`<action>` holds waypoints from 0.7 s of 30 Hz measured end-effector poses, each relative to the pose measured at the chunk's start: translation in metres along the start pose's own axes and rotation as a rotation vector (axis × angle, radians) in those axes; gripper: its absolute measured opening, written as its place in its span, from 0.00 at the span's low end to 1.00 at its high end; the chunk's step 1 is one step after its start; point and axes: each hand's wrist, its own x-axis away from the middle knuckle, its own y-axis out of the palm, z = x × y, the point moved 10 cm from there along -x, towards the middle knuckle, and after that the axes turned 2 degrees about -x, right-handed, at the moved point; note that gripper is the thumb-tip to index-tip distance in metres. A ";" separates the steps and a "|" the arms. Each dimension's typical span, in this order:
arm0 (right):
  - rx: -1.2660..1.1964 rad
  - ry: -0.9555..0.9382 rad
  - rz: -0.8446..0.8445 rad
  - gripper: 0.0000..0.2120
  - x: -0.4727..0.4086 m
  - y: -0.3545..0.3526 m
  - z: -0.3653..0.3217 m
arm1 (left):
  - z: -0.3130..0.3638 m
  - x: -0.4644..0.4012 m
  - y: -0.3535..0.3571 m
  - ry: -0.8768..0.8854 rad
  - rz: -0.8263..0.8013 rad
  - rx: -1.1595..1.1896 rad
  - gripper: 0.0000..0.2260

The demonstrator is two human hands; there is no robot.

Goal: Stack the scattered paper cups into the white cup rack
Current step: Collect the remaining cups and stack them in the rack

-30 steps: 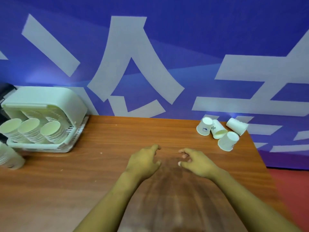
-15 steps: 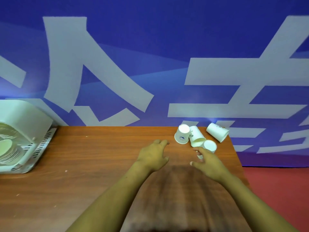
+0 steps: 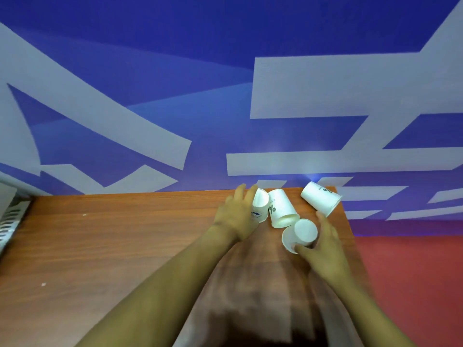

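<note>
Several white paper cups lie on their sides at the far right end of the wooden table (image 3: 125,246). My left hand (image 3: 238,216) wraps around the leftmost cup (image 3: 261,205), fingers curled behind it. My right hand (image 3: 323,249) holds the nearest cup (image 3: 302,234) between thumb and fingers. Between them lies a cup with a percent mark (image 3: 281,209), untouched. Another cup (image 3: 320,199) rests at the table's far right corner. Only a sliver of the white cup rack (image 3: 10,216) shows at the left edge.
A blue wall with large pale shapes (image 3: 225,108) stands right behind the table. The table's right edge runs just past the cups, with red floor (image 3: 413,284) beyond it.
The view has swung right, so the rack has slid almost out of sight. Both hands have reached forward from the table's middle and closed on two of the cups.
</note>
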 end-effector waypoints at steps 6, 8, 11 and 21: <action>-0.058 0.003 -0.024 0.46 -0.010 0.013 0.019 | 0.003 -0.027 0.020 0.006 -0.017 -0.072 0.35; -0.062 0.001 -0.020 0.40 -0.012 0.014 0.021 | 0.002 -0.034 0.026 -0.005 -0.047 -0.085 0.33; -0.070 -0.002 -0.011 0.32 -0.014 0.014 0.021 | 0.003 -0.041 0.029 -0.013 -0.059 -0.091 0.31; -0.106 0.024 -0.021 0.27 -0.005 0.008 0.018 | -0.014 -0.024 0.014 -0.049 -0.011 -0.065 0.29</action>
